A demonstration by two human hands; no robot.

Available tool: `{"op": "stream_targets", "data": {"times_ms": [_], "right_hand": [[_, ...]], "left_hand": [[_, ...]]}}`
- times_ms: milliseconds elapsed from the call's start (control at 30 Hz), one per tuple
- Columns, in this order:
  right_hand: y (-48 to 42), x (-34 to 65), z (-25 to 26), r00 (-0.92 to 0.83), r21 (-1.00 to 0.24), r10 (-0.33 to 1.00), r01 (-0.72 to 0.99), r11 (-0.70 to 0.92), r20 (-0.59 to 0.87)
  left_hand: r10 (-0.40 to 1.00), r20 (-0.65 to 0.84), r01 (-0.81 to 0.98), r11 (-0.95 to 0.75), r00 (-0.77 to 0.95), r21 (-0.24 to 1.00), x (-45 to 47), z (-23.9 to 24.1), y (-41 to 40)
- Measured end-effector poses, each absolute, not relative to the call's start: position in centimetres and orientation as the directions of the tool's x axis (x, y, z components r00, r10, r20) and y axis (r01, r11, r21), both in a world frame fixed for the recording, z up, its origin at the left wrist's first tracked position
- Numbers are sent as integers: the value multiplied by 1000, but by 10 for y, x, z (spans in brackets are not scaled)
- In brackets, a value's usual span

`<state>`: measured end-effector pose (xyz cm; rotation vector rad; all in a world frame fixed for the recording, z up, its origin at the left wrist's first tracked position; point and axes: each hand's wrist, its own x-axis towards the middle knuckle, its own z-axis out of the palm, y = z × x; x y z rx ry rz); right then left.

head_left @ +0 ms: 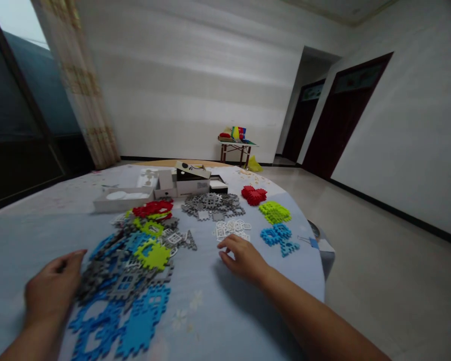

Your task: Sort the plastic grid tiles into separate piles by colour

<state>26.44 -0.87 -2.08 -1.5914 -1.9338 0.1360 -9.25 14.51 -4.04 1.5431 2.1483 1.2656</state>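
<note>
While resting at the near edge of the mixed tile pile (135, 260), left hand (52, 291) loosely curled, grasping nothing; right hand (242, 258) relaxed, fingertips beside white tiles (233, 229). Farther off, gray tiles (212, 204), boxes (188, 183); print unreadable.

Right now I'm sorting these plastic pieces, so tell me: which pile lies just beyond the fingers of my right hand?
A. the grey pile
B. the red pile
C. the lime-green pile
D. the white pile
D: the right hand rests on the table with its fingertips at the near edge of the white pile.
</note>
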Motion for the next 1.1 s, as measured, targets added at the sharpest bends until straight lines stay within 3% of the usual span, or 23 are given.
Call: {"op": "stream_targets", "data": {"times_ms": [100, 267, 533, 667, 800, 933, 1100], "right_hand": [[-3, 233, -20, -244, -448, 916, 813, 372, 318], [-2, 183, -23, -454, -419, 848, 737, 530, 273], [-9, 139, -31, -655, -230, 714, 676, 700, 249], [-8, 154, -26, -569, -243, 780, 743, 623, 260], [0, 186, -15, -301, -483, 894, 760, 434, 331], [13, 216, -19, -93, -681, 973, 699, 216, 213], [22, 232, -38, -10, -604, 977, 785, 140, 214]], "left_hand": [[889, 177, 579, 114, -423, 807, -92, -33, 141], [885, 220, 551, 48, -411, 833, -90, -39, 143], [867, 254, 516, 5, -429, 856, -93, -49, 148], [867, 238, 513, 22, -437, 858, -93, -48, 148], [873, 226, 514, 32, -431, 857, -93, -46, 147], [876, 209, 522, 56, -435, 851, -93, -44, 147], [871, 201, 535, 80, -447, 841, -93, -42, 145]]}}
